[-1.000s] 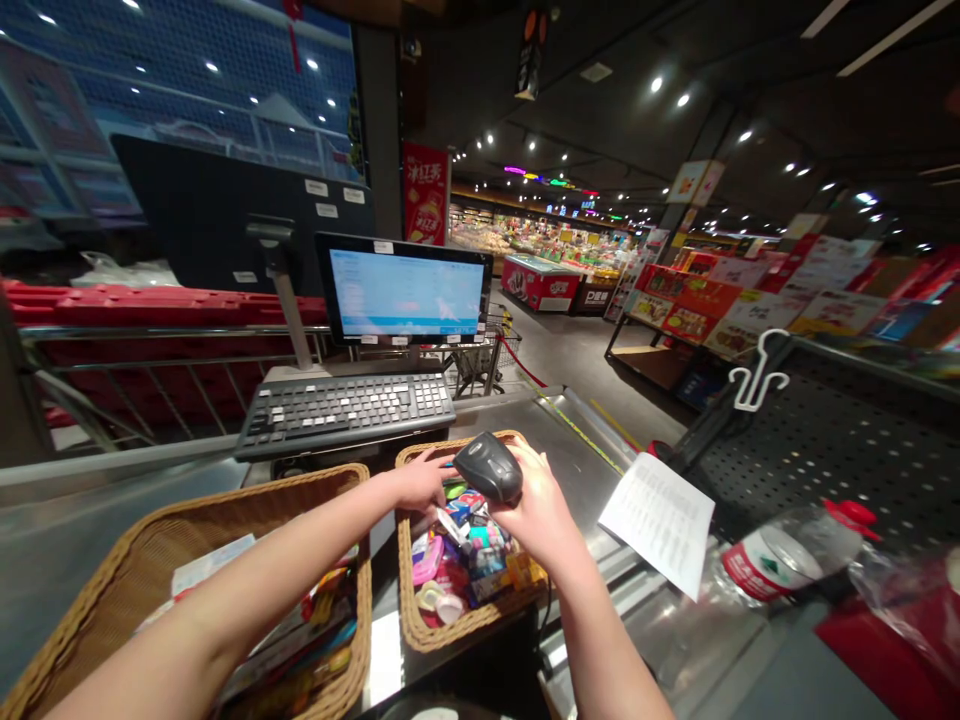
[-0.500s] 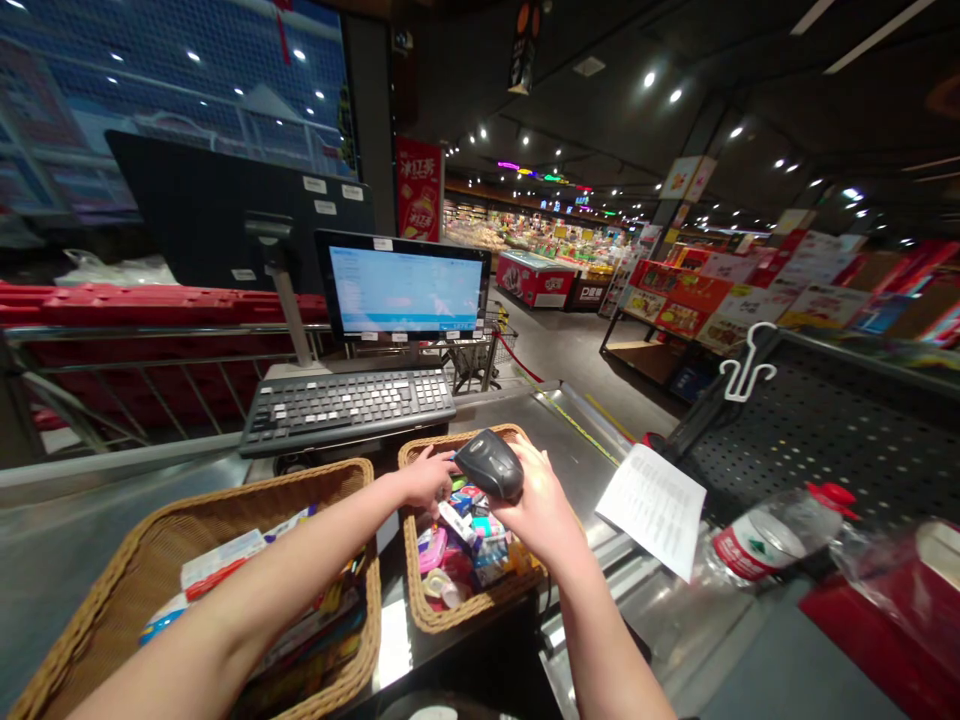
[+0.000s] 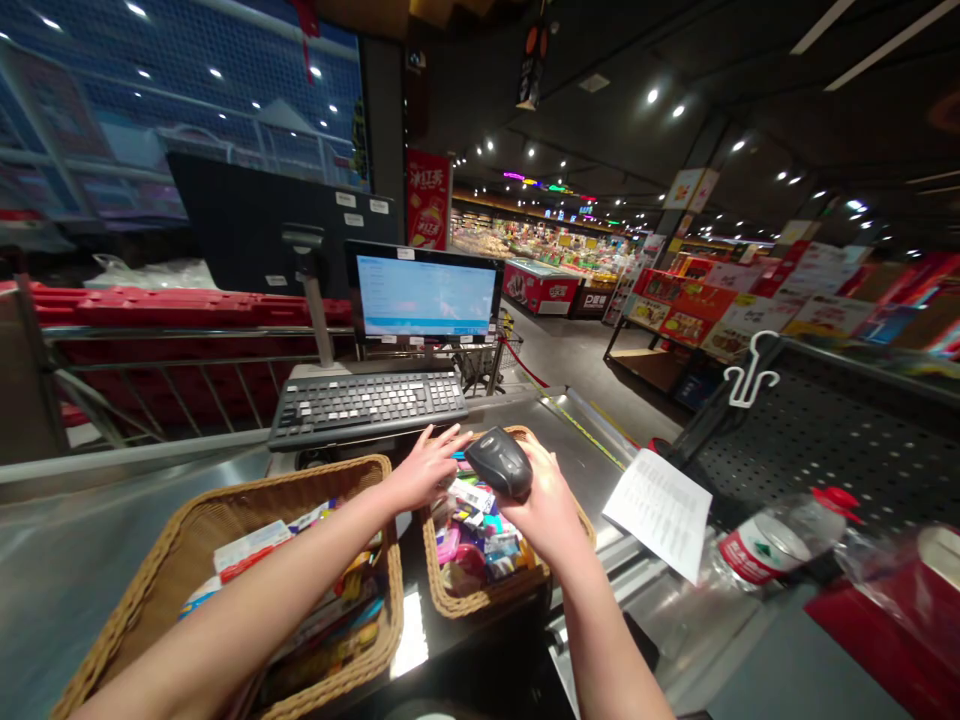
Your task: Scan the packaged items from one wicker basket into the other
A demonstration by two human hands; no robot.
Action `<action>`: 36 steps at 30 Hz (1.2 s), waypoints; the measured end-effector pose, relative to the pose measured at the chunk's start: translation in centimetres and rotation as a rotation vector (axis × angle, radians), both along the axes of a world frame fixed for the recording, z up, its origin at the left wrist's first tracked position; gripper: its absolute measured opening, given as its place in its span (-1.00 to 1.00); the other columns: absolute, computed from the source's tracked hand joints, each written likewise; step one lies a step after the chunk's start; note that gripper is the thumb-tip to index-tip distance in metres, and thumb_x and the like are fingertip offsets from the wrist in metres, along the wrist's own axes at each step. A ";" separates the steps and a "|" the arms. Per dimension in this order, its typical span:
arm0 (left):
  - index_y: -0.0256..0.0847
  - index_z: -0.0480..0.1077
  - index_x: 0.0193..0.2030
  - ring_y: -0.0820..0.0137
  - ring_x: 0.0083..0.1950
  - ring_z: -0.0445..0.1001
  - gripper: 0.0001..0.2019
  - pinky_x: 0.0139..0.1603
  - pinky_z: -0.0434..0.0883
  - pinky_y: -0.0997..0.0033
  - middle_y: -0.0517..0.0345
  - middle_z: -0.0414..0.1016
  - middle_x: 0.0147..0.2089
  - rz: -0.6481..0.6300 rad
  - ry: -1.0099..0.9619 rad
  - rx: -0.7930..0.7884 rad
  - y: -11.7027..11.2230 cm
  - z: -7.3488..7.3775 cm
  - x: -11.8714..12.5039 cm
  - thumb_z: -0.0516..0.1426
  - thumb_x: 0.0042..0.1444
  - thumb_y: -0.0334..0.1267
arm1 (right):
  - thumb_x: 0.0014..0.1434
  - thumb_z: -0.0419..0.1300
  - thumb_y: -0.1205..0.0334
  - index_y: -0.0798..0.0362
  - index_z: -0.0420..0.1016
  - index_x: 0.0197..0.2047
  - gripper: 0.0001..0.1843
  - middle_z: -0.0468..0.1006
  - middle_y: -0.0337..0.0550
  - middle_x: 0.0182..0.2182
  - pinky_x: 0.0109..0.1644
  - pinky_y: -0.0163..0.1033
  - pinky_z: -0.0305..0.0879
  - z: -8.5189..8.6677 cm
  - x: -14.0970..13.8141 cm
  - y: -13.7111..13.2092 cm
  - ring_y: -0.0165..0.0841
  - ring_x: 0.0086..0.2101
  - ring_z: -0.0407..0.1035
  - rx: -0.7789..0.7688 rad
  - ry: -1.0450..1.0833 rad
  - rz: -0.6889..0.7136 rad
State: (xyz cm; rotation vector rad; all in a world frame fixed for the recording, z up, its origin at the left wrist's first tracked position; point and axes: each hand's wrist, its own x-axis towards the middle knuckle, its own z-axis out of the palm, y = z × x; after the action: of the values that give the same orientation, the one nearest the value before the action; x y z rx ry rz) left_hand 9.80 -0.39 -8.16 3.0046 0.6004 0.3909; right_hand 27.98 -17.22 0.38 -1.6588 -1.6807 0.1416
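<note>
My right hand (image 3: 538, 500) is wrapped round a black barcode scanner (image 3: 498, 462), held above the smaller wicker basket (image 3: 465, 608). Several small colourful packages (image 3: 480, 545) fill that basket. Among them, a white pack with a barcode (image 3: 471, 494) lies on top, close to the fingers of my left hand. That left hand (image 3: 429, 470) hovers over the basket's left rim with its fingers stretched out and apart. My left forearm crosses the larger wicker basket (image 3: 161, 540), where boxes and packets (image 3: 251, 548) lie partly hidden beneath it.
Behind the baskets stand a keyboard (image 3: 367, 405) and a lit monitor (image 3: 426, 297). On the right are a printed sheet (image 3: 660, 508), a plastic bottle with a red cap (image 3: 784, 540) and a white hanger (image 3: 750, 372) on a perforated black panel (image 3: 862, 430).
My left hand has opened from its grip on a small white pack and risen slightly toward the keyboard. The scanner stays in my right hand. The view has shifted a little left.
</note>
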 end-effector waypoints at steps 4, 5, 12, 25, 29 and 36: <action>-0.22 0.39 -0.27 0.02 0.51 -0.16 -0.87 0.39 -0.31 -0.33 -0.08 -0.05 0.49 0.070 -0.070 0.092 -0.6 1.7 -2.3 0.24 0.02 -0.38 | -0.03 0.23 0.32 0.04 0.44 0.06 -0.48 0.48 0.02 0.07 0.33 0.31 -0.02 0.3 -1.0 -0.1 0.05 0.23 0.20 0.044 -0.041 -0.004; -0.22 0.37 -0.30 0.02 0.50 -0.14 -0.89 0.39 -0.32 -0.33 -0.08 -0.04 0.49 0.087 -0.092 0.116 -0.9 2.2 -3.0 0.22 0.04 -0.37 | -0.04 0.23 0.33 0.04 0.44 0.06 -0.47 0.48 0.02 0.07 0.32 0.31 0.00 0.3 -1.2 -0.1 0.06 0.22 0.21 0.061 -0.053 -0.002; -0.19 0.35 -0.29 0.01 0.49 -0.09 -0.91 0.38 -0.26 -0.36 -0.11 0.02 0.47 0.234 -0.223 0.240 -2.7 6.6 -7.4 0.21 0.10 -0.31 | -0.03 0.21 0.35 0.06 0.43 0.06 -0.49 0.44 0.08 0.10 0.32 0.37 -0.01 0.3 -3.4 0.3 0.13 0.26 0.14 0.189 -0.087 0.008; -0.18 0.35 -0.29 0.06 0.48 -0.03 -0.93 0.39 -0.24 -0.34 -0.11 0.01 0.47 0.458 -0.304 0.373 -3.8 9.8 -13.8 0.14 0.18 -0.26 | -0.03 0.20 0.38 0.03 0.37 0.13 -0.41 0.40 0.08 0.13 0.28 0.34 0.13 0.4 -7.3 1.4 0.13 0.28 0.10 0.278 -0.180 0.197; -0.18 0.35 -0.29 0.07 0.48 -0.03 -0.96 0.40 -0.27 -0.32 -0.09 0.01 0.47 0.508 -0.316 0.425 -3.7 10.7 -15.7 0.15 0.16 -0.31 | -0.03 0.20 0.38 0.00 0.36 0.14 -0.39 0.40 0.07 0.12 0.28 0.36 0.11 0.3 -8.7 1.7 0.14 0.27 0.11 0.262 -0.174 0.241; -0.17 0.37 -0.27 0.07 0.47 0.01 -0.97 0.41 -0.25 -0.31 -0.07 0.02 0.47 0.546 -0.331 0.443 -3.7 11.3 -17.5 0.16 0.15 -0.32 | -0.06 0.18 0.42 0.03 0.44 0.07 -0.44 0.44 0.02 0.12 0.30 0.28 0.11 0.3 -10.7 1.9 0.09 0.28 0.11 0.231 -0.164 0.264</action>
State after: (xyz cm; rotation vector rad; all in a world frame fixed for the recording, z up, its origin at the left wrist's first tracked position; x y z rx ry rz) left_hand -7.74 -4.11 3.09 2.9865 1.4591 1.1580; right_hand 17.33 -15.36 0.72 -1.3040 -1.9561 -0.0623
